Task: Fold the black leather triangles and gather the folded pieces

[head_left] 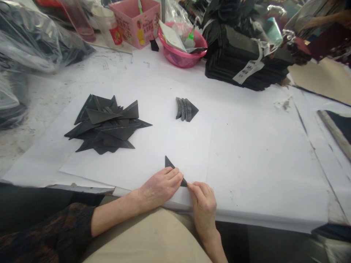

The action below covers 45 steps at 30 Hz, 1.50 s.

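A black triangular piece lies at the table's near edge, its top corner and lower right corner showing. My left hand lies over the middle of it, fingers bent together and pressing it down. At the lower right corner, my right hand pinches the tip between thumb and forefinger. Farther up the white paper is a small row of overlapping black folded pieces with grey edges. To the left lies a loose heap of black triangular pieces.
Along the back stand a pink box, a white cup and a pink basin with items in it. A tied stack of black pieces with a label is at the back right. Plastic-wrapped bundles occupy the left. Another person's arm shows at far right.
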Each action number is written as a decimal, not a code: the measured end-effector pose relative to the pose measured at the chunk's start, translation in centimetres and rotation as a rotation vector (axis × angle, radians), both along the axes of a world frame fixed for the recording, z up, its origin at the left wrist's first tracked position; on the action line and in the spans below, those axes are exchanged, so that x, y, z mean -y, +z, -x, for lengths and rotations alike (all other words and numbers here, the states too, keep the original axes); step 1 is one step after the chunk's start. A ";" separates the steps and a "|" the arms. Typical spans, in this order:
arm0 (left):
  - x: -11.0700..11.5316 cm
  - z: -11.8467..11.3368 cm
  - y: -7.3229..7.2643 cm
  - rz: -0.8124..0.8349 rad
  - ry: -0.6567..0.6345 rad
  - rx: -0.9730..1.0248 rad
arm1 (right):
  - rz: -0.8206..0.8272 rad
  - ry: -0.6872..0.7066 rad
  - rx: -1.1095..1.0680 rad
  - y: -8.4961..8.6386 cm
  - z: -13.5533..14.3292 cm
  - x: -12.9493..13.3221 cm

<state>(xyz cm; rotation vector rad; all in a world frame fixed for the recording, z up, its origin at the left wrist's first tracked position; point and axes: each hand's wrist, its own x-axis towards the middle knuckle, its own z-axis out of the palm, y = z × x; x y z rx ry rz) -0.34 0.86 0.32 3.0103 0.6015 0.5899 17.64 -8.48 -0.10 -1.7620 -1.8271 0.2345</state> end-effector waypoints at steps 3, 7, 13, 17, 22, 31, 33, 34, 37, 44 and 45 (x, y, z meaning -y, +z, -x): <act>-0.1 -0.1 0.0 0.009 -0.022 0.001 | -0.010 -0.008 0.009 0.1 0.1 0.1; 0.1 -0.1 -0.1 0.002 -0.025 -0.023 | -0.011 -0.017 0.017 0.1 0.2 0.1; 0.2 -0.2 -0.5 0.035 -0.074 -0.046 | -0.012 -0.017 0.032 0.0 0.2 0.3; 0.2 -0.2 -0.4 0.012 -0.057 -0.030 | 0.000 -0.032 -0.007 -0.4 -0.1 0.6; 0.2 -0.2 -0.3 0.000 -0.061 -0.020 | 0.008 -0.091 -0.069 -0.6 -0.2 0.9; 0.3 -0.1 0.0 0.001 -0.073 -0.018 | -0.096 -0.075 0.027 -1.4 -0.1 1.4; 0.4 -0.1 0.1 -0.001 -0.070 -0.020 | -0.112 -0.064 0.063 -1.5 -0.1 1.5; 0.4 -0.1 0.1 0.003 -0.068 -0.027 | -0.119 -0.060 0.074 -1.5 -0.1 1.6; 0.4 -0.1 -0.1 0.015 -0.071 -0.043 | -0.125 -0.054 0.091 -1.5 -0.1 1.6; 0.5 0.2 -0.6 -0.010 -0.105 -0.023 | -0.117 -0.059 0.112 -1.4 -0.1 1.6; 0.4 0.2 -0.6 -0.016 -0.108 -0.026 | -0.114 -0.058 0.110 -1.4 -0.2 1.6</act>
